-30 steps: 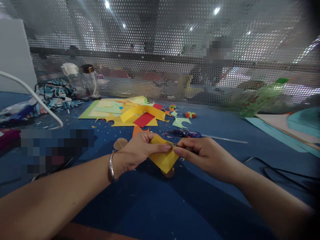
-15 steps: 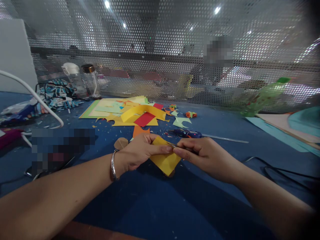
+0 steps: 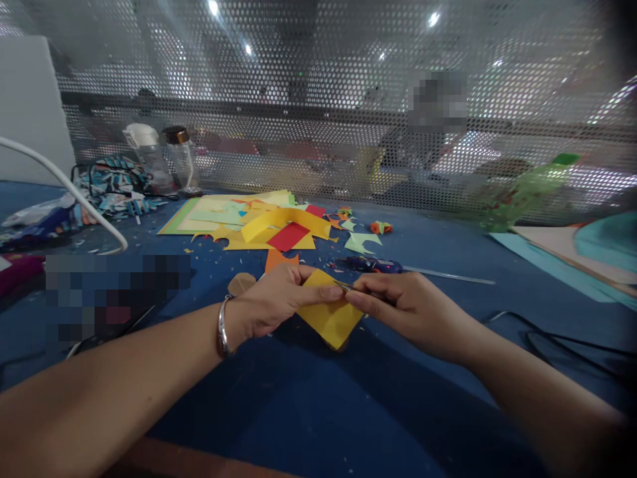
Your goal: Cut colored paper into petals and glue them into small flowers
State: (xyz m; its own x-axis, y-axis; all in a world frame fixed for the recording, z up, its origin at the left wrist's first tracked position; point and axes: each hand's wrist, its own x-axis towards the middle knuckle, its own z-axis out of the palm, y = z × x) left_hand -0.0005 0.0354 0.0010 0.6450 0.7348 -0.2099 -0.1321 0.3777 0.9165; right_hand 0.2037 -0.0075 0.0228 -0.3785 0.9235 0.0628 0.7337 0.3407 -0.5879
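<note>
My left hand (image 3: pixel 279 297), a silver bangle at its wrist, pinches a yellow piece of paper (image 3: pixel 332 322) between thumb and fingers. In my right hand (image 3: pixel 405 302) is a pair of thin metal tweezers (image 3: pixel 343 285), their tips at the paper's upper right edge, close to my left thumb. The paper is tilted, one corner toward me. Under its lower corner a small brown piece (image 3: pixel 339 345) shows, mostly covered. A brown round piece (image 3: pixel 241 284) lies behind my left wrist, and an orange scrap (image 3: pixel 281 257) lies just past my left hand.
Coloured paper sheets (image 3: pixel 182 219), a red rectangle (image 3: pixel 287 236) and scraps lie ahead. A blue glue gun (image 3: pixel 373 264) with a clear stick (image 3: pixel 448 275) sits beyond my right hand. Two bottles (image 3: pixel 182 162) stand back left. Black cable (image 3: pixel 547 338) lies right; a perforated metal screen (image 3: pixel 318 86) closes the back.
The yellow paper has turned slightly, its lower corner covering more of the brown piece beneath. Both hands keep nearly the same place and hold.
</note>
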